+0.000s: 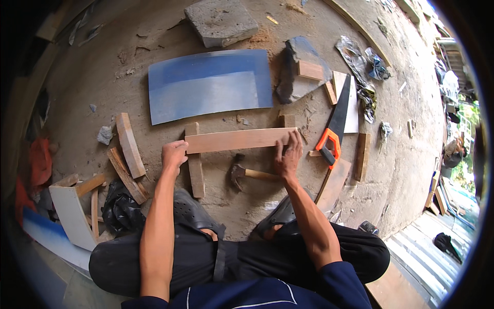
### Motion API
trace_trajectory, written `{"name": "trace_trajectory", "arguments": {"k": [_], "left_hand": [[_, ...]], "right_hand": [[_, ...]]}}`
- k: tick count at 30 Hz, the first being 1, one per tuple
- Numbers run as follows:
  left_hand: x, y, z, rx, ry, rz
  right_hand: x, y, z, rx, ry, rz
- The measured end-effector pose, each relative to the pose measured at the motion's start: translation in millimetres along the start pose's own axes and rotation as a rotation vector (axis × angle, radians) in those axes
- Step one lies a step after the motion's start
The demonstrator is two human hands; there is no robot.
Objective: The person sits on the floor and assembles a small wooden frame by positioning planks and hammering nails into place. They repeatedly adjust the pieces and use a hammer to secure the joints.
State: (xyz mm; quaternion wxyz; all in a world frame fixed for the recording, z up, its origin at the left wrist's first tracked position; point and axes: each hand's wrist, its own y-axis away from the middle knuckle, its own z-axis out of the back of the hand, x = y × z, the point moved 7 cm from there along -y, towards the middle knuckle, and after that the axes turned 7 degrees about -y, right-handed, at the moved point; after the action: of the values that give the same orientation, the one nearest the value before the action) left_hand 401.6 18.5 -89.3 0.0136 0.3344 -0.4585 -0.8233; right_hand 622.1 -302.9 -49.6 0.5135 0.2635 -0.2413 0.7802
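Note:
A light wooden board [239,140] lies crosswise in front of me, over a longer wooden strip [196,177] at its left end and a small wooden block [287,121] at its right. My left hand [174,156] pinches the board's left end, fingers closed. At the right end my right hand [289,157] grips the board, with its fingers bent over the edge and the thumb on the near side. Between my forearms a claw hammer [238,174] rests on the ground, its wooden handle reaching toward my right wrist.
A handsaw [338,118] with an orange handle leans over offcuts at right. Beyond the board lie a blue-and-white sheet [211,85], a concrete block [221,23] and a dark stone [301,72]. Wood pieces [130,147] and a black plastic bag [122,206] are at left.

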Motion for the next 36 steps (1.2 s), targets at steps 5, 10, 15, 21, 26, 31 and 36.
{"name": "trace_trajectory", "arguments": {"k": [5,10,15,21,26,31,36], "left_hand": [[-4.1,0.8,2.4,-0.123,-0.016,-0.072],[-12.2,10.1,0.1,-0.123,-0.029,-0.083],[-14.0,12.4,1.9,-0.129,-0.045,-0.063],[-8.0,8.0,8.7,-0.096,-0.049,0.072],[-14.9,9.1,5.4,-0.089,-0.087,0.111],[-14.3,8.7,6.9,-0.115,-0.085,0.084],[-17.1,7.7,5.0,-0.122,-0.067,0.038]], "right_hand": [[-71.5,-34.8,39.6,-0.228,-0.082,-0.243],[-130.1,-85.2,33.7,-0.053,-0.099,-0.303],[-132.4,-122.3,11.5,0.048,-0.073,-0.304],[-122.6,-131.9,2.5,0.086,0.067,-0.408],[-123.7,-127.5,-1.1,0.014,0.072,-0.456],[-118.5,-126.6,0.0,0.019,0.031,-0.463],[-109.5,-128.0,26.0,-0.267,-0.222,-0.493]]}}
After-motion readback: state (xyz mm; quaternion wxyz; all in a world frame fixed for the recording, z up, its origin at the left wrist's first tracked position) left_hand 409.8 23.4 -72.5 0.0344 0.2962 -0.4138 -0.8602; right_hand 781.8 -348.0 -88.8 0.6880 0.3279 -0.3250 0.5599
